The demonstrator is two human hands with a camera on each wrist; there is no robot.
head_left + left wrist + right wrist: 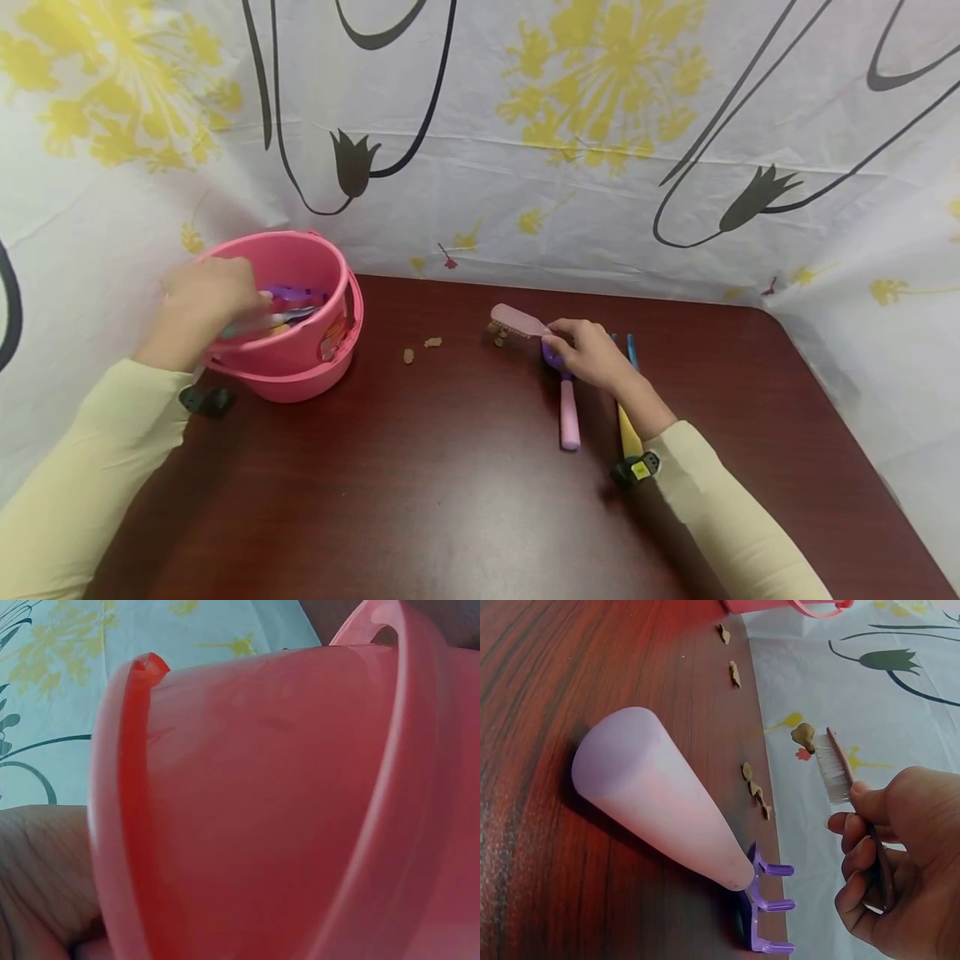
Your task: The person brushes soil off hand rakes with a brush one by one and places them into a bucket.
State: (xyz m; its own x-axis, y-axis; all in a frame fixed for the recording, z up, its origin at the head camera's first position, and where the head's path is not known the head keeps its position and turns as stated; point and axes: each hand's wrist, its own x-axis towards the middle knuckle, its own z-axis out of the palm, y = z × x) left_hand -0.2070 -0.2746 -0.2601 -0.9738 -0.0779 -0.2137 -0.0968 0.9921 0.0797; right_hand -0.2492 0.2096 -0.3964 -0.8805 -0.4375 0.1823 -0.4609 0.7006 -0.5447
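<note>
My left hand [213,292] reaches over the rim into the pink bucket [300,250]. It is blurred, and the bucket wall [262,787] hides its fingers in the left wrist view, so what they hold cannot be made out. Several colourful things, one of them purple [296,293], lie inside the bucket. My right hand [592,354] grips the handle of a small pink brush [517,321] with white bristles [832,769]. A brown crumpled bit [804,737] is at the brush's tip. Below this hand lies a purple toy rake [754,907] with a pink handle [570,417].
Small brown bits [432,342] are scattered near the table's back edge, between bucket and brush. A tool with a yellow handle [628,429] and blue prongs [632,350] lies under the right forearm. A patterned white sheet [465,167] hangs behind the dark table [420,483].
</note>
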